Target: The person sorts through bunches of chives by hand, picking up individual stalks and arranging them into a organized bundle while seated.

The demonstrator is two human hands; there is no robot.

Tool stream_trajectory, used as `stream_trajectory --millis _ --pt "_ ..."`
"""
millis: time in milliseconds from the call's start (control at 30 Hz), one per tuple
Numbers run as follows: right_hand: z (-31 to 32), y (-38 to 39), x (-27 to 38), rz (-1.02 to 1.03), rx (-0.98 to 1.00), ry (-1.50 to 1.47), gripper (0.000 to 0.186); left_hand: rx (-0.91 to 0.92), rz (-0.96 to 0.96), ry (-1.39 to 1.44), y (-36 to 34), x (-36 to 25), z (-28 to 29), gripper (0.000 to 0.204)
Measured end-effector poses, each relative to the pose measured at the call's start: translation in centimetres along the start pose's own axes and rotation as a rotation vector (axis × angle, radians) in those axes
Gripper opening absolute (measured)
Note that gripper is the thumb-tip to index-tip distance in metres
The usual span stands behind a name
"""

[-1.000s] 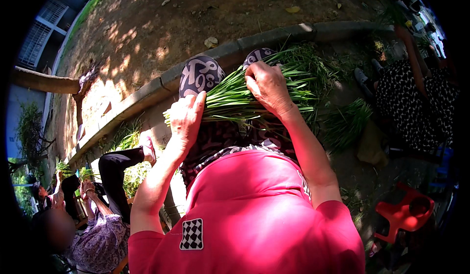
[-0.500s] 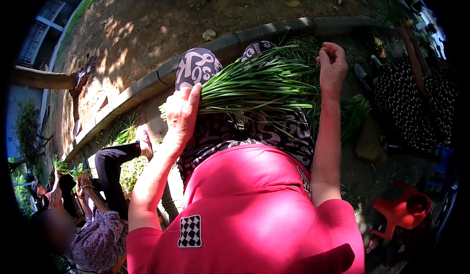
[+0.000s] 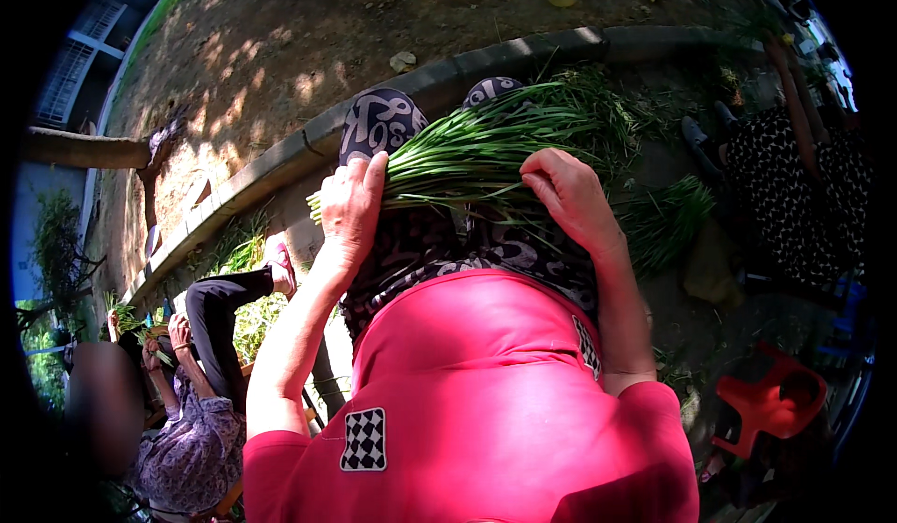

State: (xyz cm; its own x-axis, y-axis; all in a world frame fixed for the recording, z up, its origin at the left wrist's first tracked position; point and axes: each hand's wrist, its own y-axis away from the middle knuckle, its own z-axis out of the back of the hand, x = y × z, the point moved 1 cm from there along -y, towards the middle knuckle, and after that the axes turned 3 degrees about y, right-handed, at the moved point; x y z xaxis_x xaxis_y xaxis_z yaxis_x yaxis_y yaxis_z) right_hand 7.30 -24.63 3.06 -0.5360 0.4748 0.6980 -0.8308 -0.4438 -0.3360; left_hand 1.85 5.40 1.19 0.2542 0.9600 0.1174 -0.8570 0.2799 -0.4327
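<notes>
A long bunch of thin green leafy stems [image 3: 467,145] lies across my knees [image 3: 377,123], above patterned dark trousers. My left hand [image 3: 348,210] is closed round its pale end on the left. My right hand [image 3: 570,196] is at the lower right edge of the bunch, thumb and forefinger pinched; what, if anything, they grip is too small to make out. My forearms frame a pink top with checked patches.
A seated person [image 3: 196,439] at lower left holds greens; another in a dotted garment [image 3: 775,191] sits at right. Loose leaves [image 3: 673,215] lie on the ground beside me. A red stool [image 3: 766,402] stands lower right. A curb [image 3: 243,201] borders the dirt ahead.
My right hand left the bunch to the upper right half a second ago and has since come down left to its lower edge. My left hand still holds the pale end.
</notes>
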Motion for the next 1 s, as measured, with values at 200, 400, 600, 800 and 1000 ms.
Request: stream_trajectory --millis 200,400,600,800,1000 --pt "-1.7 0.0 0.7 0.044 0.048 0.101 0.01 -0.056 -0.021 -0.005 0.1 0.0 -0.6 0.039" --pt "-2.6 -0.1 1.2 0.121 0.085 0.218 0.01 -0.028 -0.009 0.004 0.1 0.0 -0.6 0.039" --pt "-3.8 -0.3 1.6 0.177 0.05 0.298 0.012 -0.022 0.001 0.051 -0.3 -0.3 -0.3 0.039" --pt "-4.1 -0.3 2.6 0.22 -0.03 0.358 0.012 0.032 0.028 -0.04 -0.1 -0.2 -0.7 0.038" --pt "-5.2 -0.4 2.7 0.232 -0.06 0.341 0.012 -0.049 0.003 -0.04 -0.1 -0.2 -0.8 0.035"
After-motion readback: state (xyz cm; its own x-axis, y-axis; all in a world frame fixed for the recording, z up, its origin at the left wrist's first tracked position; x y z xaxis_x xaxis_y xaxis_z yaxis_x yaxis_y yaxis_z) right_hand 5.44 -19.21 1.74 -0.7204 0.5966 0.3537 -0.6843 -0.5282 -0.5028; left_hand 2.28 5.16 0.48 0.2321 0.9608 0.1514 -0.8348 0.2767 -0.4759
